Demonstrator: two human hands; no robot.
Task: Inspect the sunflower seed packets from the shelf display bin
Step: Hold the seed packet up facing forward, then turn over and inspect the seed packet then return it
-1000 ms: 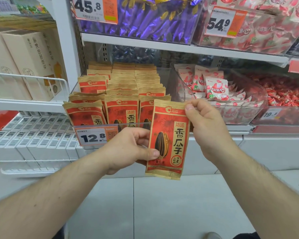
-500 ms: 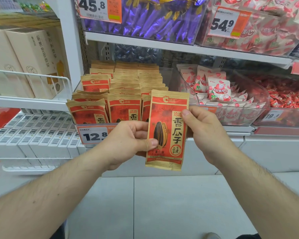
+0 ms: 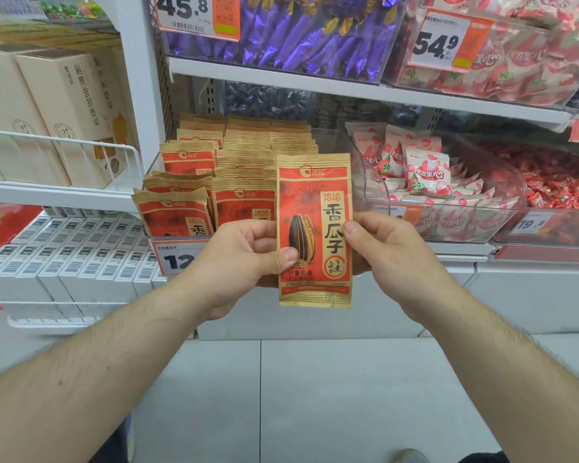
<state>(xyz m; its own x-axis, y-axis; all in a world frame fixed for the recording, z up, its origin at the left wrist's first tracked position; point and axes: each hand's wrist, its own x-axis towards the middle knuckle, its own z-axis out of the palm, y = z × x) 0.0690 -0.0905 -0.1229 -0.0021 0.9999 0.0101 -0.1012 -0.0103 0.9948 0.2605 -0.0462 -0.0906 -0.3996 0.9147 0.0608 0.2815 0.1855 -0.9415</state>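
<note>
Before the clear shelf display bin (image 3: 335, 152), left hand (image 3: 248, 259) and right hand (image 3: 388, 259) pinch opposite long edges of an upright red-and-gold paper sunflower seed packet (image 3: 315, 228), equally near

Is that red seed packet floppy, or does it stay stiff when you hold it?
The seed packet probably stays fairly stiff: it stands flat above the left hand and right hand pinching only its sides. It likely feels light, since fingertips alone carry it. The crimped ends suggest thin, crinkly wrapping.
</note>
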